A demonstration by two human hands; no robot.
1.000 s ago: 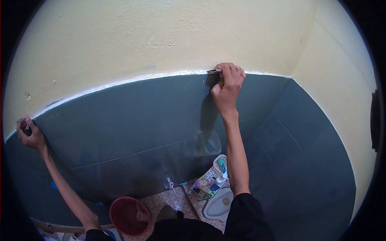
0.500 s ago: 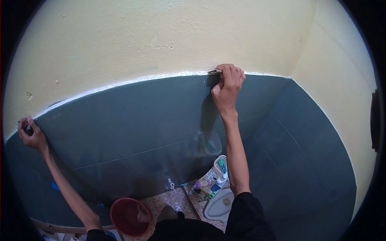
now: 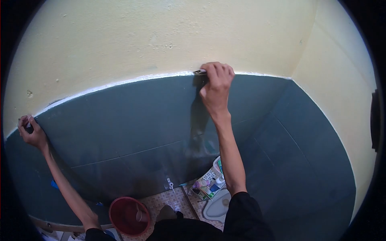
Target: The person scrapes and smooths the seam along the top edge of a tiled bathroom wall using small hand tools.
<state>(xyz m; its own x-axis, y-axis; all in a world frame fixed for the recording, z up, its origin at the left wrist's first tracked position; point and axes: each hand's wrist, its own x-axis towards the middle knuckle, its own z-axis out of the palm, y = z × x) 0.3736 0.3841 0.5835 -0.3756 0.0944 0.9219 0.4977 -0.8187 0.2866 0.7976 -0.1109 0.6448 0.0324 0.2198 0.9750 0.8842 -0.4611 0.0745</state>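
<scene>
My right hand [image 3: 218,84] is closed on a small folded sheet [image 3: 199,72], dark outside with a pale edge. The sheet touches the white strip [image 3: 132,80] that runs between the cream upper wall [image 3: 120,44] and the dark grey-green tiles [image 3: 120,120]. At the far left, my left hand [image 3: 33,132] rests against the wall near the strip's lower end. Its fingers are curled, and a small whitish bit shows between them, too small to name.
Below, a red bucket [image 3: 114,215] with a dipper [image 3: 140,215] stands on the tiled floor. A tap [image 3: 170,183] juts from the wall. A white basket [image 3: 209,176] of toiletries sits beside a squat toilet [image 3: 215,207]. The walls meet in a corner at right.
My right hand has slid left along the white strip with the folded sheet still in it. My left hand has stayed in nearly the same place.
</scene>
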